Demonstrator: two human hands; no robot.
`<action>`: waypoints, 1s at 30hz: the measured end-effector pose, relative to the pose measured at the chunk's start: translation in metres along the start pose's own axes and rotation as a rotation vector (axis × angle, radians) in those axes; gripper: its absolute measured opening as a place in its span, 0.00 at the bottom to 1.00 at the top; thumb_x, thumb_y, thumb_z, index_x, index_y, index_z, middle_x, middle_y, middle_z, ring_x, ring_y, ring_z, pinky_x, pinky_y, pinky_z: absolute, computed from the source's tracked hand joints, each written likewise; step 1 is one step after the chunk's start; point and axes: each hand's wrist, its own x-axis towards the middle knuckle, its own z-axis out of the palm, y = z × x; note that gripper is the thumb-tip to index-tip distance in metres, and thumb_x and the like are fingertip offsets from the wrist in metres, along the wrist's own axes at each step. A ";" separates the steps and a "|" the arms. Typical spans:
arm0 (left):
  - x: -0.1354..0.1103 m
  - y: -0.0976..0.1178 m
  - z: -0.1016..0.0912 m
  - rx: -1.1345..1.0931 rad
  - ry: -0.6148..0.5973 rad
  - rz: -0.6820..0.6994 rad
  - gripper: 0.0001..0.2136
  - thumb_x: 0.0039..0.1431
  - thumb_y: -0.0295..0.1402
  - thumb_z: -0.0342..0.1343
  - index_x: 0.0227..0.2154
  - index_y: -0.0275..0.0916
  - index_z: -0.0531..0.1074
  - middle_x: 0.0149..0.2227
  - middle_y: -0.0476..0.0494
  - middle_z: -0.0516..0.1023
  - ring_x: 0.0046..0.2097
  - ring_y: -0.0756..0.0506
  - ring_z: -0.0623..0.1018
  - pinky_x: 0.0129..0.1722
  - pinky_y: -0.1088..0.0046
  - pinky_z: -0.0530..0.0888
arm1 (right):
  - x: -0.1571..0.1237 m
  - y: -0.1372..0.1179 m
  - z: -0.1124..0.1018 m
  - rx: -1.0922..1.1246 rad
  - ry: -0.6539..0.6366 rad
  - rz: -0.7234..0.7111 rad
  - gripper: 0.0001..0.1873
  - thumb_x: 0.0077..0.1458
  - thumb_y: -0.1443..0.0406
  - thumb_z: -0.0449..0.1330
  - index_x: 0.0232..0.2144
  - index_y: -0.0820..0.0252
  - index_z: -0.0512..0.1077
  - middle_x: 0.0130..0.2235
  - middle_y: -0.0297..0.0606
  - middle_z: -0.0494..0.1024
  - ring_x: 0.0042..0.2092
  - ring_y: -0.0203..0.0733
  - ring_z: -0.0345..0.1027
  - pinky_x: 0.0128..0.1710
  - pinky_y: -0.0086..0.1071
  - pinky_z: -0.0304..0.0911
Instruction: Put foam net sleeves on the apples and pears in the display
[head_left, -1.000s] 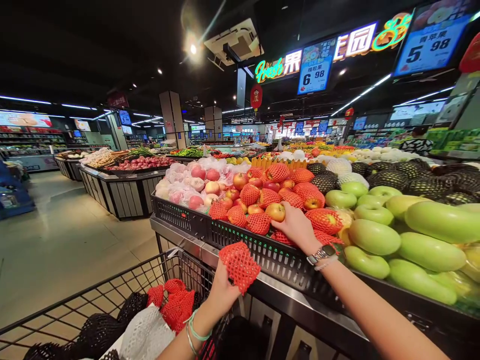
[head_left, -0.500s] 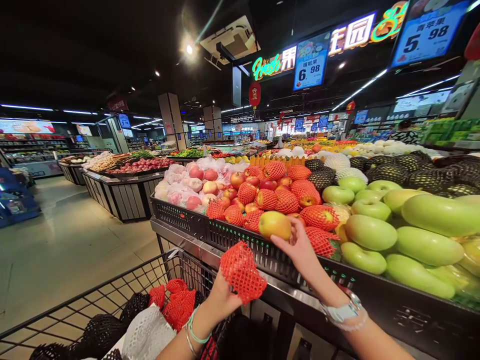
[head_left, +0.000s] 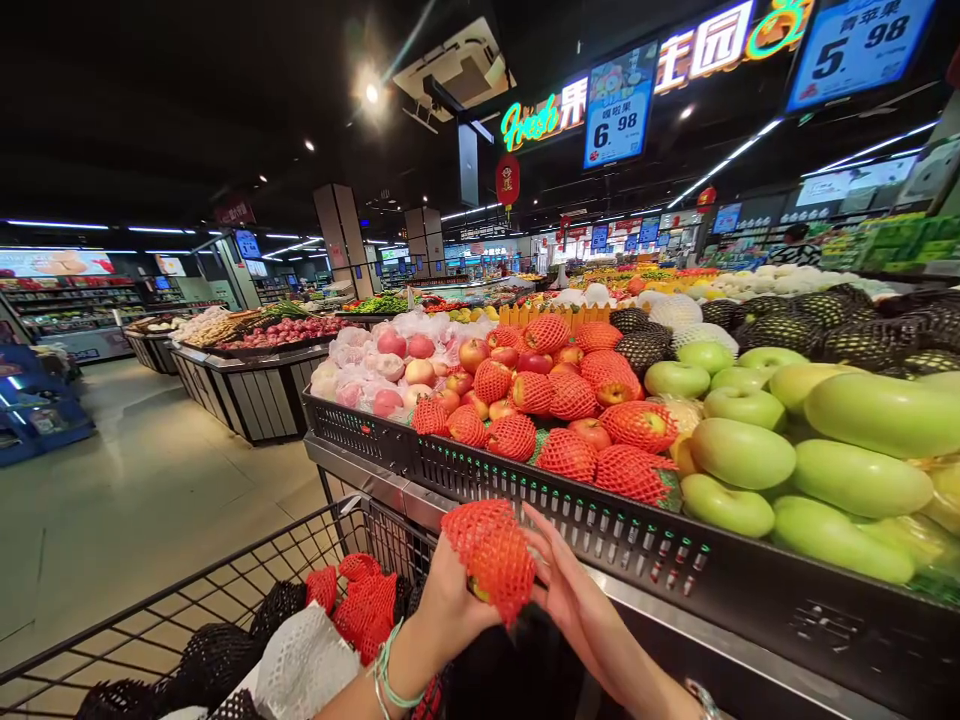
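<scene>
My left hand (head_left: 454, 605) is closed around an apple in a red foam net sleeve (head_left: 491, 550), held above the cart beside the display's front edge. A little of the apple's yellow-green skin shows at the bottom of the sleeve. My right hand (head_left: 570, 590) is at the sleeve's right side, its fingers stretched out and apart; whether the fingertips touch the net, I cannot tell. Just beyond both hands, red-netted apples (head_left: 566, 455) lie in a black crate (head_left: 450, 470), some bare apples among them.
At lower left, a black wire cart (head_left: 187, 580) holds red sleeves (head_left: 366, 610), black nets (head_left: 214, 655) and a white foam net (head_left: 304, 660). Green apples (head_left: 742, 460) fill the display's right part. Pink-wrapped fruit (head_left: 386, 365) lies on the left. A vegetable stand (head_left: 247, 385) stands across the aisle.
My right hand has brought the yellow-red apple from over the crate down to my left hand. That apple now sits inside the red sleeve, and my right hand's fingers have come off it.
</scene>
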 end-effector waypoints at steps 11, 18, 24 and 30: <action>-0.035 -0.008 0.019 0.051 -0.110 0.135 0.19 0.61 0.36 0.54 0.55 0.41 0.63 0.39 0.38 0.81 0.41 0.38 0.82 0.41 0.59 0.79 | -0.008 0.054 0.032 0.201 0.206 -0.138 0.41 0.50 0.51 0.66 0.62 0.50 0.57 0.61 0.40 0.68 0.63 0.49 0.59 0.63 0.44 0.55; -0.001 0.011 0.001 -0.245 -0.519 -0.009 0.19 0.54 0.25 0.54 0.49 0.42 0.70 0.47 0.38 0.79 0.50 0.38 0.78 0.49 0.61 0.76 | -0.004 0.064 -0.003 0.011 0.369 -0.337 0.43 0.48 0.48 0.64 0.62 0.53 0.55 0.60 0.45 0.68 0.61 0.53 0.62 0.60 0.46 0.59; -0.010 0.007 -0.006 -0.595 -0.119 -0.244 0.11 0.65 0.40 0.49 0.38 0.44 0.76 0.36 0.44 0.80 0.40 0.44 0.79 0.43 0.67 0.77 | -0.029 0.054 -0.036 -0.278 0.477 -0.431 0.38 0.50 0.50 0.64 0.59 0.55 0.59 0.61 0.45 0.65 0.62 0.54 0.58 0.63 0.46 0.54; -0.035 0.018 0.021 -0.757 -0.469 -0.365 0.52 0.41 0.51 0.68 0.66 0.45 0.47 0.62 0.29 0.63 0.59 0.30 0.70 0.57 0.50 0.70 | -0.047 0.065 -0.026 -0.502 0.260 -0.493 0.38 0.53 0.46 0.59 0.61 0.54 0.58 0.63 0.44 0.63 0.63 0.54 0.58 0.62 0.41 0.57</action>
